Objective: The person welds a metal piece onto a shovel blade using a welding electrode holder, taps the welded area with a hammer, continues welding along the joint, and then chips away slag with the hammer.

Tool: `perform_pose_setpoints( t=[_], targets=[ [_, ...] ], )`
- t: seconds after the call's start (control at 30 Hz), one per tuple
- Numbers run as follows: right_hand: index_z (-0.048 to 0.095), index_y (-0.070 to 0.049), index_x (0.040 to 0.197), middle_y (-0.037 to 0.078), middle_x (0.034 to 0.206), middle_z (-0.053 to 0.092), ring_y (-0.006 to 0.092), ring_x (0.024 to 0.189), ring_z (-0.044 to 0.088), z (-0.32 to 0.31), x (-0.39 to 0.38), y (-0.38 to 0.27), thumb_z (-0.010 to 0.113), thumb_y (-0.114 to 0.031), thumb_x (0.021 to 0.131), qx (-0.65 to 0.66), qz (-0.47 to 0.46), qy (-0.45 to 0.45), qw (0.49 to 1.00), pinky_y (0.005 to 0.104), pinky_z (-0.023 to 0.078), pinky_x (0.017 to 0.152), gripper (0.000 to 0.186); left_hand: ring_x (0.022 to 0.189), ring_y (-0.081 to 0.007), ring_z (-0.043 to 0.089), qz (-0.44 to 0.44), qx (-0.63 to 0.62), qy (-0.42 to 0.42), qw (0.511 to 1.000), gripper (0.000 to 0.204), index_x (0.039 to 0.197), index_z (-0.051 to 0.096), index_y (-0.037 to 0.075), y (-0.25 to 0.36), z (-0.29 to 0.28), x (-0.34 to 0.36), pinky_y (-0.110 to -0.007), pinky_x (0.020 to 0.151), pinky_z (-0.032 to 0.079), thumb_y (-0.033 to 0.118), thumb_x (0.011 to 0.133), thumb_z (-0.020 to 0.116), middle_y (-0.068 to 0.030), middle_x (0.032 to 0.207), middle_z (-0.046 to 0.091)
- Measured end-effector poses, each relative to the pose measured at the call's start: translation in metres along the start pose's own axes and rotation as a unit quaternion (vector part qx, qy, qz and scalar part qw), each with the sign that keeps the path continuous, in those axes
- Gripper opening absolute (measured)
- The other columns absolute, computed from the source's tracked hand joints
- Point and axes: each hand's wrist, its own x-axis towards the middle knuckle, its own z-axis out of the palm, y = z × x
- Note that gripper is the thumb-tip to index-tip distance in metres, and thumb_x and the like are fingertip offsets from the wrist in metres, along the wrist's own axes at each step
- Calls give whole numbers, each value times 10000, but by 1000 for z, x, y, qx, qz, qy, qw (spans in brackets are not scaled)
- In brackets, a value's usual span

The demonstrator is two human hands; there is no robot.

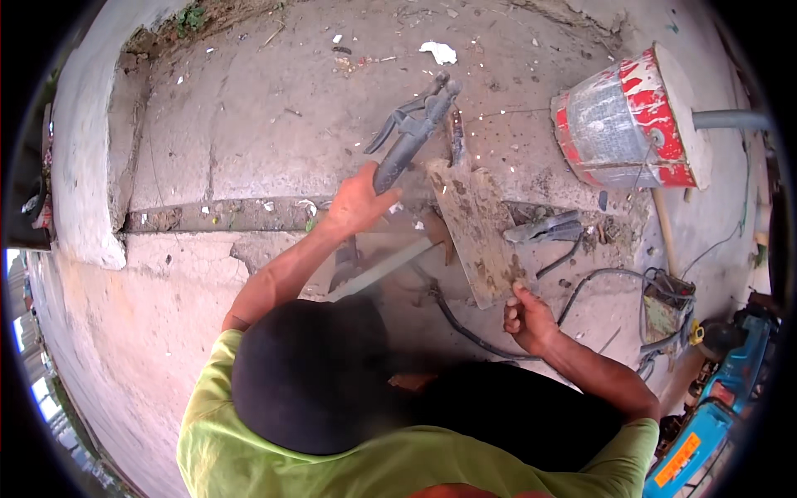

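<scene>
My left hand (359, 202) is wrapped round the grey handle of a welding electrode holder (407, 143), its jaw end pointing up and to the right. Close to that jaw, a narrow rusty metal piece (457, 137) rises from the top of a flat, stained metal blade (475, 232). The fingers of my right hand (531, 319) are closed on the blade's lower right corner. Beside the blade's right edge lies a grey clamp (544, 228) with a black cable. Left of the blade is a tool with a pale handle (383, 266) and a brownish head, partly hidden.
A red and white bucket (618, 123) filled with a hard grey mass and a pipe lies tipped at the far right. Below it sit a small worn box (667, 309) with cables and a blue-green machine (721, 398). A low concrete ledge (124, 158) runs along the left.
</scene>
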Motion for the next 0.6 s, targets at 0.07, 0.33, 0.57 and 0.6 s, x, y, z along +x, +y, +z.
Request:
perform_pose_setpoints(
  t=[0.07, 0.33, 0.57, 0.6],
  targets=[
    [591, -89, 849, 36, 697, 565, 146, 581, 492, 4, 0, -1, 720, -400, 977, 1, 1, 6, 1000, 266, 371, 504, 360, 881, -438, 701, 5, 14, 3, 1000, 506, 1121, 563, -17, -5, 2, 6, -502, 780, 539, 396, 876, 723, -257, 889, 694],
    [598, -79, 860, 37, 684, 563, 147, 570, 497, 3, 1, 0, 721, -389, 976, 3, 12, 12, 1000, 261, 369, 496, 353, 742, -276, 703, -27, -62, -40, 997, 438, 1085, 613, -1, -29, 12, 21, -432, 682, 556, 373, 891, 733, -168, 845, 696],
    [571, -99, 1002, 41, 865, 616, 127, 681, 560, -9, 12, 4, 678, -338, 1010, 0, -6, 3, 1000, 257, 425, 519, 262, 515, -113, 572, -200, -421, -147, 872, 207, 1008, 597, 93, -13, 1, 21, -282, 449, 471, 277, 991, 691, -14, 728, 606],
    [576, -90, 1020, 37, 909, 612, 128, 695, 563, -13, 11, 4, 672, -339, 1014, -9, -4, 0, 1000, 233, 456, 537, 266, 513, -114, 576, -255, -475, -165, 826, 179, 1029, 607, 95, -21, 6, 27, -284, 448, 473, 264, 1009, 662, -9, 736, 616]
  ],
)
